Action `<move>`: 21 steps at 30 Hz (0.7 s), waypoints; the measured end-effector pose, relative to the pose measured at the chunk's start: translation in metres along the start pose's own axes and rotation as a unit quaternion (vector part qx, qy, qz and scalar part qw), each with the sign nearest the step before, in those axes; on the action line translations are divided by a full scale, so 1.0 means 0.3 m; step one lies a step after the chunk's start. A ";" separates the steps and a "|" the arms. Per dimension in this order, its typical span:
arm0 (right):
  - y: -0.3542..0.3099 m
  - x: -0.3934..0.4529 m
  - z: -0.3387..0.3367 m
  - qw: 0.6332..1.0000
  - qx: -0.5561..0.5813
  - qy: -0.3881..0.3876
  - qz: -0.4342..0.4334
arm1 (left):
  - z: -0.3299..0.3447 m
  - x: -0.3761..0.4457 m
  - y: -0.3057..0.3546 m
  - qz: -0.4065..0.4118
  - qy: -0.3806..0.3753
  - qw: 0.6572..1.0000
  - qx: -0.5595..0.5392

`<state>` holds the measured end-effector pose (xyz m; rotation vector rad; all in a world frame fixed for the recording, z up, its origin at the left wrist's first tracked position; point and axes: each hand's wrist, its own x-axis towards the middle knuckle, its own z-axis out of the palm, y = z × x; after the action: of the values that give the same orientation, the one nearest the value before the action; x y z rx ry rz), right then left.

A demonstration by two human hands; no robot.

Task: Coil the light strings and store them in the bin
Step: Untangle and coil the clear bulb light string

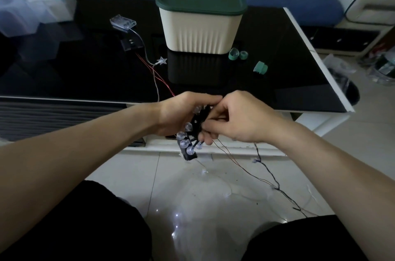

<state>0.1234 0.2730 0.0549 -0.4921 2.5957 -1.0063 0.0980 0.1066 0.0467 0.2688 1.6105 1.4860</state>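
Head view: both hands raised just off near edge of black glass table (299, 81), above pale tiled floor (213, 196) between two knees. Left hand (181, 113) curled round bundle of light string (188, 138), clear bulbs poking out below. Right hand (239, 119) pinching dark wire beside bundle; loose tail trailing right across floor. Lidded cream bin (201, 32) standing mid-table, well apart, beyond hands.

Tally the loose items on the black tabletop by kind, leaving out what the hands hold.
Lidded bin: 1
Green tape rolls: 3
Clear battery box: 1
Star light: 1
Black box: 1
Total: 7
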 end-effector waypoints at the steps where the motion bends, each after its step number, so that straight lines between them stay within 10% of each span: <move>1: 0.001 -0.001 0.000 1.000 -0.012 0.019 -0.004 | 0.001 0.001 0.000 0.010 -0.002 1.000 0.013; 9: 0.028 0.006 -0.014 0.989 -0.005 0.145 -0.010 | -0.024 0.007 -0.017 -0.010 -0.017 0.999 0.032; 21: 0.119 0.030 -0.055 0.989 0.140 -0.022 0.037 | -0.042 -0.001 -0.007 -0.030 0.103 0.993 -0.043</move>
<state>0.1016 0.3036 0.0405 -0.3401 2.3645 -1.2916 0.0900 0.0974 0.0434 0.0179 1.6959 1.5735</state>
